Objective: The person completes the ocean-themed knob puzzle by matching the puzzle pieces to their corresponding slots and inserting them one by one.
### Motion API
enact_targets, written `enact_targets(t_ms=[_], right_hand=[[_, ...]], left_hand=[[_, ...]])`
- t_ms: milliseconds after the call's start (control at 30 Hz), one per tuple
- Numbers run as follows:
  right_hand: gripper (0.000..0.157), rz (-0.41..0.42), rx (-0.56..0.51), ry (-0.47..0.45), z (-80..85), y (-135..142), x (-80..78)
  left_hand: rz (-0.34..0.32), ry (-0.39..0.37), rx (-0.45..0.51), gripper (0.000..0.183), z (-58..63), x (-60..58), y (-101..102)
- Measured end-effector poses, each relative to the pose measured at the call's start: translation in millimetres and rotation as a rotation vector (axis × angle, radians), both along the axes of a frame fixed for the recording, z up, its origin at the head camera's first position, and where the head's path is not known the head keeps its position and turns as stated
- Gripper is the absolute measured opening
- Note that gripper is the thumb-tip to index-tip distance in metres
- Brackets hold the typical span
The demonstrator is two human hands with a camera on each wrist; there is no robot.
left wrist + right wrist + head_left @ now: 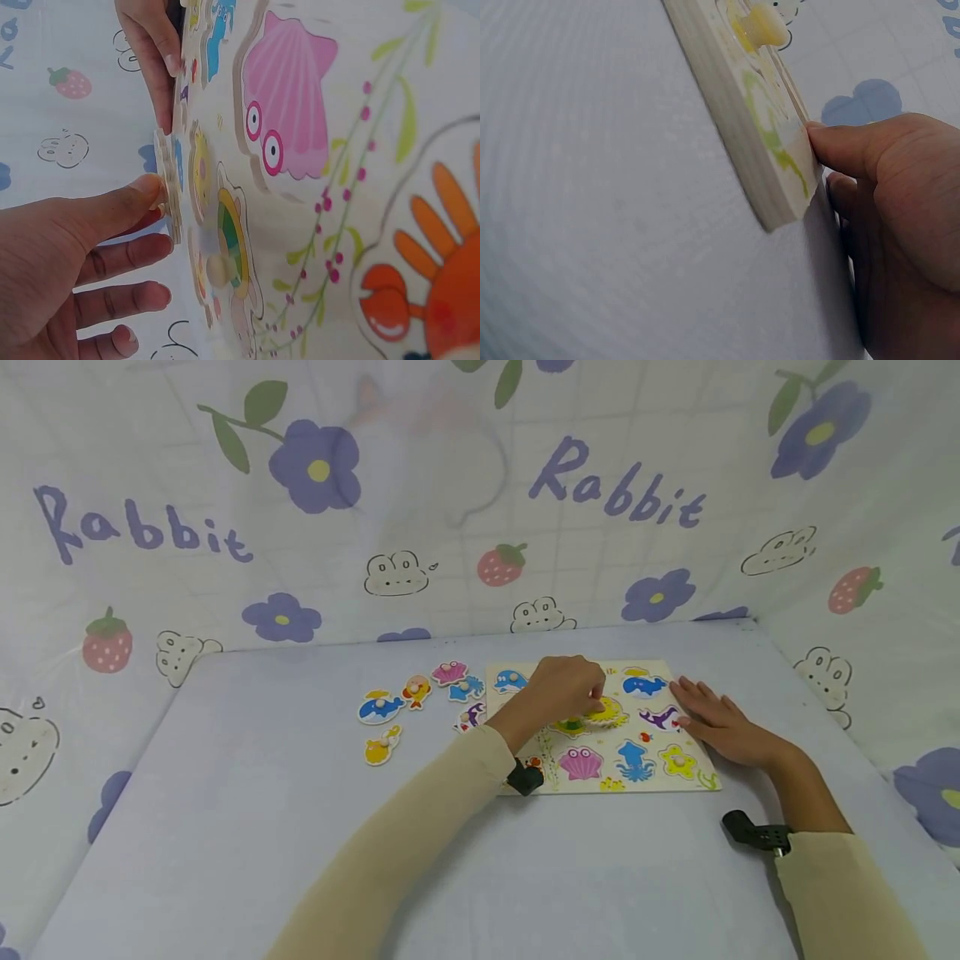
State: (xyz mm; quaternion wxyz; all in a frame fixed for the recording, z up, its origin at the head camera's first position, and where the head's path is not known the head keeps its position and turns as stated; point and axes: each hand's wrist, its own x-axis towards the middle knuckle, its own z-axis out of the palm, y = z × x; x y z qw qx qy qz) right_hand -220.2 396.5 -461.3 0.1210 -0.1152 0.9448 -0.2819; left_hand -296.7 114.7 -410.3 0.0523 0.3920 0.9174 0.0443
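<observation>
My left hand is above the middle of a wooden sea-animal puzzle board. Its thumb and forefinger pinch a yellow puzzle piece, which shows edge-on as a thin wooden piece in the left wrist view; the other fingers are spread. Just below it, a green turtle piece with a knob lies on the board. My right hand lies along the board's right edge with fingers extended, its thumb touching that edge. A yellow star piece with a knob sits in the board's lower right.
Left of the board lie several loose knobbed pieces: a blue whale, a yellow piece, a red-and-yellow piece, a pink shell, a blue octopus-like piece and a purple piece. A printed curtain hangs behind the table.
</observation>
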Motion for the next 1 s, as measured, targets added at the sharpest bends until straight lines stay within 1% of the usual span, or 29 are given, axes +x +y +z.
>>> enact_targets(t_ms=[233, 400, 633, 733, 1000], right_hand=[[0.067, 0.004, 0.005, -0.004, -0.2, 1, -0.2], [0.067, 0.002, 0.0, -0.005, 1.4, 0, 0.2], [0.068, -0.003, 0.018, -0.012, 1.8, 0, 0.1], [0.069, -0.007, 0.025, -0.013, 2.0, 1, -0.1], [0.069, -0.009, 0.018, -0.014, 1.4, 1, 0.7]], left_hand=[[-0.029, 0.004, -0.002, 0.021, -4.4, -3.1, 11], [-0.035, 0.019, -0.002, 0.022, -7.8, -3.1, 18], [-0.014, 0.043, -0.053, 0.022, -8.1, 0.5, 23], [-0.008, 0.053, -0.059, 0.024, -7.7, 1.6, 23], [0.01, 0.089, -0.112, 0.025, -7.3, 3.7, 26]])
